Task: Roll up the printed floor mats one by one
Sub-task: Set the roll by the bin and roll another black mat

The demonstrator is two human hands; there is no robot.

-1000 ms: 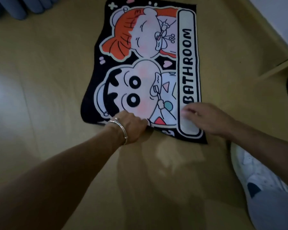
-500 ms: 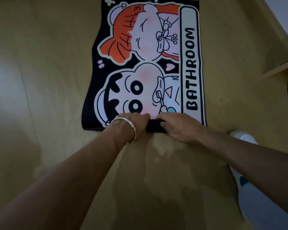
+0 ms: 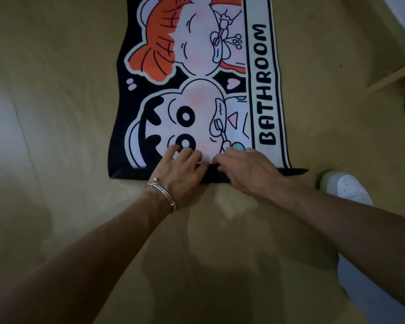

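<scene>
1. Mat [image 3: 197, 90]: the printed "BATHROOM" one, lying print-side up on the floor [image 3: 56, 113]. Its long axis runs away from the person and the far end is cut off at the top of the frame.
2. Near edge is turned over onto the print as a narrow black fold [image 3: 292, 171] across the full width. It's more a flat flap than a tube, and its right tip pokes out past the mat's side edge (so slightly skewed).
3. L hand [image 3: 180, 169], bracelet [image 3: 161, 190] on the wrist, sits on the fold's middle. Fingers [image 3: 175, 150] are fairly straight and spread, tips pressing the print just beyond the fold. Thumb is hidden, so can't tell if it's tucked under.
4. R hand [image 3: 248, 171] is just beside the L, almost touching. Its fingers [image 3: 220, 163] are curled, pinching the fold's leading edge.
5. Step, by my read: very start of rolling this mat, w/ nearly all of it flat. No other mats in view.
6. Next move prob. needs both hands to push the fold fwd into a first tight turn. They should also shift apart, since both crowd the centre and the ends are unheld. Even pressure matters, else the roll cones.
7. White shoe [image 3: 346, 185] is near the fold's right tip, not touching.
</scene>
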